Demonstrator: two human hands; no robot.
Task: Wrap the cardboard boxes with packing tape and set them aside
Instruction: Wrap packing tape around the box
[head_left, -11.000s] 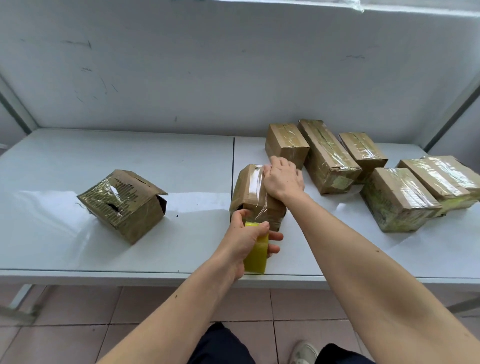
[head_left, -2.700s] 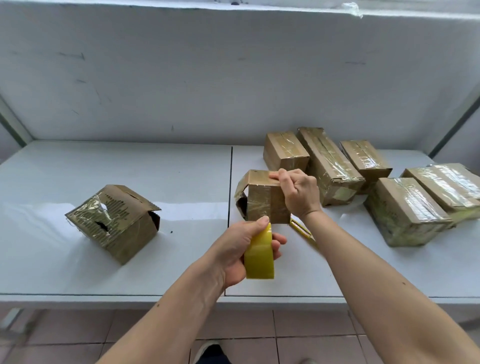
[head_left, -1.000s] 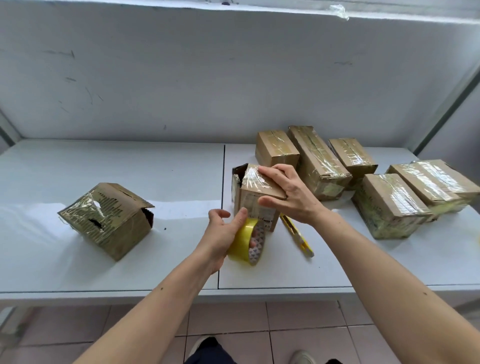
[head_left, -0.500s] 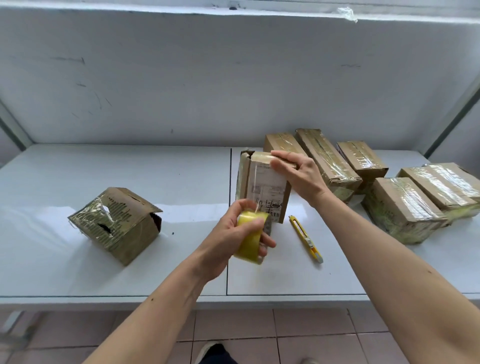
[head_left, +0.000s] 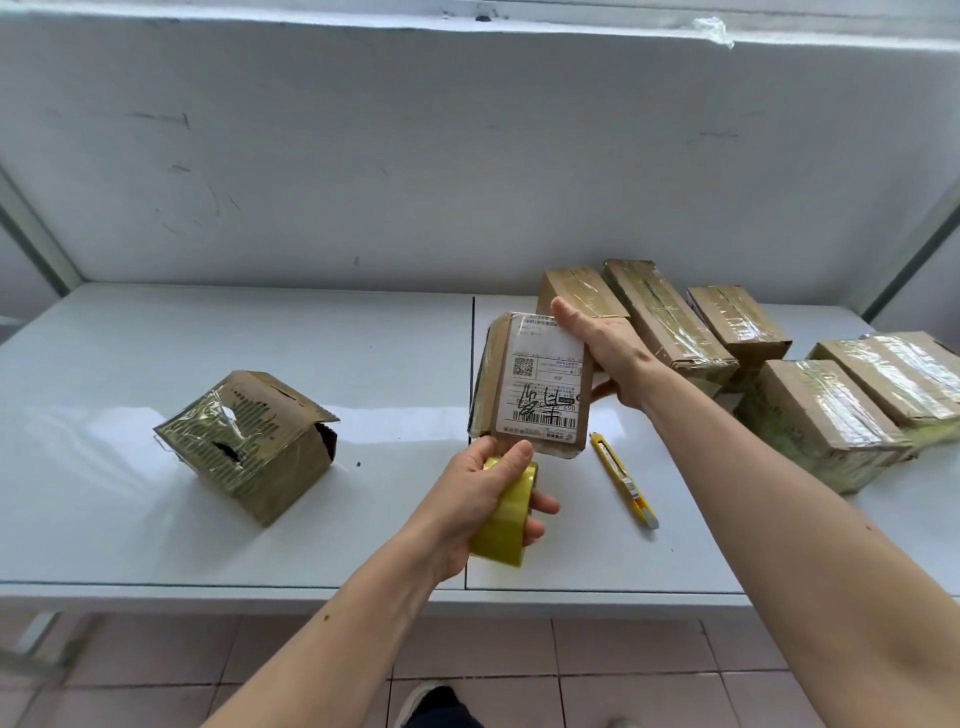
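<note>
— Above the middle of the white table (head_left: 260, 519), what step is in hand?
— Wrapping, as I judge it; the right hand (head_left: 608, 348) grips the small cardboard box (head_left: 535, 384) by its top and right side, holding it upright with its shipping label (head_left: 545, 384) facing the camera; the left hand (head_left: 478, 499) is curled round the yellow tape roll (head_left: 506, 519), thumb up at the box's lower edge.
— And the next move?
— Probably drawing tape up over the label face while the right hand turns the box; the tape end must stay pressed at the bottom edge, though I cannot tell whether it is stuck there.
— Room to work?
— Bare table lies to the left, between the held box and the torn open box (head_left: 249, 441); to the right a yellow utility knife (head_left: 623, 480) lies just beside; beyond it the taped boxes (head_left: 821, 415) crowd the right end, near the table's front edge; setting aside there looks tight.
</note>
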